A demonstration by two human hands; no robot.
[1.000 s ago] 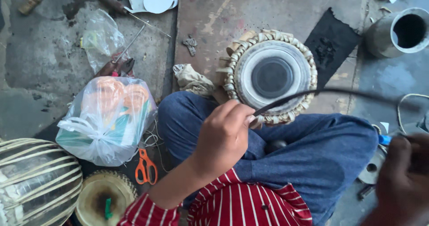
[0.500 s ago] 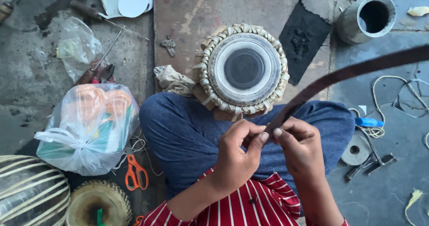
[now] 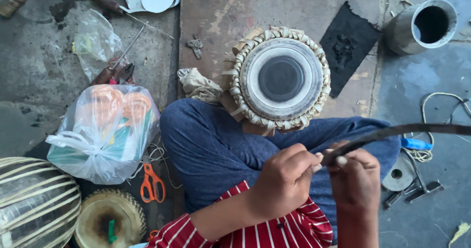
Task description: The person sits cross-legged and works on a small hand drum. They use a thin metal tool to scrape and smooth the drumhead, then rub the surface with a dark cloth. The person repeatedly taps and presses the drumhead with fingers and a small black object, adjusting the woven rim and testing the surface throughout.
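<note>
Closest to the camera, the left hand [image 3: 284, 182] and the right hand [image 3: 355, 177] meet above the person's lap, both closed in a pinch on the near end of a dark leather strap [image 3: 392, 131]. The left hand's fingers curl tight around the strap's tip, thumb pressed against it; the right hand grips it just beside, knuckles up. From the hands the strap rises and runs out to the right edge of the view. Red-and-white striped sleeves and blue trousers lie beneath.

Just beyond the knees, a small drum [image 3: 280, 79] with a braided rim and a black centre spot rests upright against the legs, a crumpled rag [image 3: 198, 86] beside it. To the left on the floor lie orange scissors [image 3: 152, 184], a plastic bag [image 3: 103, 133] of orange things and a large strapped drum body [image 3: 37, 204]. To the right lie a blue-handled tool [image 3: 417, 144] and cord. Farther off sit a black patch [image 3: 349, 39] and a metal cylinder [image 3: 424, 25].
</note>
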